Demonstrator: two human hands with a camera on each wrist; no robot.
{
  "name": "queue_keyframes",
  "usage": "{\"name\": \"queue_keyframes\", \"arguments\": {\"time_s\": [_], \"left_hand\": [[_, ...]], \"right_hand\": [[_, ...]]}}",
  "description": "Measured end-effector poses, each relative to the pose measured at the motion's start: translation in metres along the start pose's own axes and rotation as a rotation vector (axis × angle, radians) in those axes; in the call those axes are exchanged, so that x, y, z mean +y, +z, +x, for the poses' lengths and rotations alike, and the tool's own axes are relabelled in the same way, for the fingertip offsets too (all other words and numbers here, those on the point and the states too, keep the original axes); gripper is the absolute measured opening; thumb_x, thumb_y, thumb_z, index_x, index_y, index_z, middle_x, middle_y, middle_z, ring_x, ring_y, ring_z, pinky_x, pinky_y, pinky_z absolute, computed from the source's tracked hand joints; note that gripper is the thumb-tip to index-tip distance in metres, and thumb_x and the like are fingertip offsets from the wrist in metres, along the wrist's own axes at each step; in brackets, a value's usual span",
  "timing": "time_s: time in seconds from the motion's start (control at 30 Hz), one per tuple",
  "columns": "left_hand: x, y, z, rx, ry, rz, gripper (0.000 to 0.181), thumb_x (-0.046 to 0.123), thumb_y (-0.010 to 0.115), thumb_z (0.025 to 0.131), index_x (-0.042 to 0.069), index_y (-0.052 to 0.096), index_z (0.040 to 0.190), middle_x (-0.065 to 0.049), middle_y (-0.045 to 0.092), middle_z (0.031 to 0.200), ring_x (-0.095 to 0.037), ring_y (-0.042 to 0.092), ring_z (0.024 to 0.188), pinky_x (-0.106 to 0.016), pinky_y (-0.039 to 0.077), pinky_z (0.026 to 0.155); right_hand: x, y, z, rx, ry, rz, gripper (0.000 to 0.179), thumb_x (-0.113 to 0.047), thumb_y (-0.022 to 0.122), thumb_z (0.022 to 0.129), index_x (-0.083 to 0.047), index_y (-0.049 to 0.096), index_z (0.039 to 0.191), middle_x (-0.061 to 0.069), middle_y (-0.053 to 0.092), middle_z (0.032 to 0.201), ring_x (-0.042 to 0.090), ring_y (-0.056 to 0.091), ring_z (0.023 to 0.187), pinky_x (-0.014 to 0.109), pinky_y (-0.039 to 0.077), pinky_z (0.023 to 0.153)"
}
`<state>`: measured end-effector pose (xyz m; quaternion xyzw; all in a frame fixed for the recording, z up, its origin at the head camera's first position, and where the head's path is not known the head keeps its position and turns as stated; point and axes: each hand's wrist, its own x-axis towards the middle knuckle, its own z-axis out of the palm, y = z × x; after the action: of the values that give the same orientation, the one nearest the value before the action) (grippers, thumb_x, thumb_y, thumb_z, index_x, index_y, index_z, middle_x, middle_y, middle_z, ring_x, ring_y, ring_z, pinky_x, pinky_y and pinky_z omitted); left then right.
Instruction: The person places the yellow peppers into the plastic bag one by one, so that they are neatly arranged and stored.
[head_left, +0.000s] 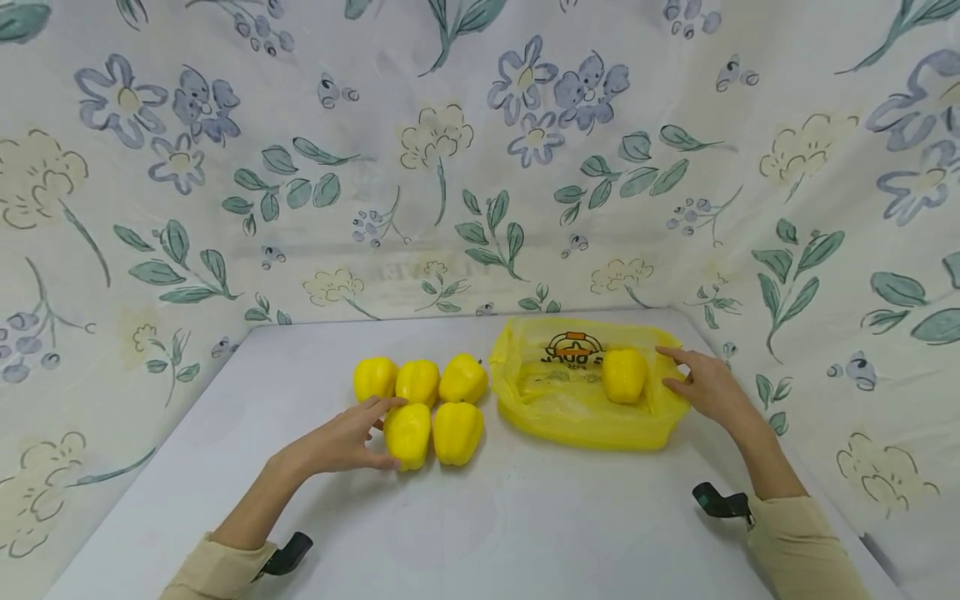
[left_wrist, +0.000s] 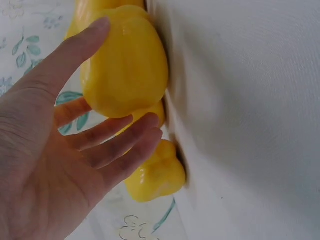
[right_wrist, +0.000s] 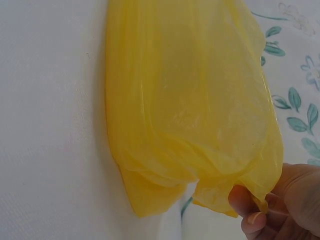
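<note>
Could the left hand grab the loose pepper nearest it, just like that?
Probably yes: the left hand is close beside that pepper, its fingers open, and nothing visible blocks the way.

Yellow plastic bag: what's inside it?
One yellow pepper shows in the open yellow plastic bag, within its raised sides. Anything beneath the pepper or tucked in the bag's folds is covered and can't be made out.

Lettering on the yellow plastic bag is illegible. Faint letters on the floral sheet are unreadable too.
</note>
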<state>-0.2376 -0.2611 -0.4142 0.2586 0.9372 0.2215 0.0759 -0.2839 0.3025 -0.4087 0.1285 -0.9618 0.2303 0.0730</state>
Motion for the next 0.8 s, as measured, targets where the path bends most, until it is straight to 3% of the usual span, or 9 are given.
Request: {"name": "queue_keyframes", "arguments": {"time_s": [0.4,0.57,0.8], "left_hand": [[0.009,-0.015,0.001,0.029,0.002,0.020,0.089,0.052,0.081,0.074,0.015,0.042,0.146,-0.005,0.055,0.129,-0.016,0.060,0.104,-0.035,0.056,0.087],[0.021,-0.021,0.009,0.053,0.036,0.019,0.088,0.051,0.081,0.074,0.016,0.043,0.146,-0.004,0.053,0.129,-0.018,0.060,0.105,-0.037,0.056,0.091],[0.038,-0.031,0.023,0.049,0.057,0.039,0.087,0.050,0.081,0.075,0.018,0.042,0.146,-0.003,0.053,0.124,-0.022,0.058,0.106,-0.038,0.055,0.090]], "right_hand": [[0.004,0.000,-0.002,0.005,-0.004,0.001,0.052,-0.012,0.065,0.093,-0.003,0.048,0.142,0.031,0.059,0.124,0.020,0.055,0.072,0.024,0.049,0.056],[0.003,-0.001,-0.002,-0.005,0.007,0.008,0.052,-0.013,0.063,0.094,-0.004,0.047,0.143,0.031,0.058,0.126,0.023,0.057,0.077,0.024,0.051,0.060],[0.000,0.001,-0.002,0.001,-0.003,0.020,0.053,-0.011,0.065,0.093,-0.003,0.048,0.142,0.032,0.057,0.125,0.021,0.055,0.072,0.025,0.049,0.057]]}}
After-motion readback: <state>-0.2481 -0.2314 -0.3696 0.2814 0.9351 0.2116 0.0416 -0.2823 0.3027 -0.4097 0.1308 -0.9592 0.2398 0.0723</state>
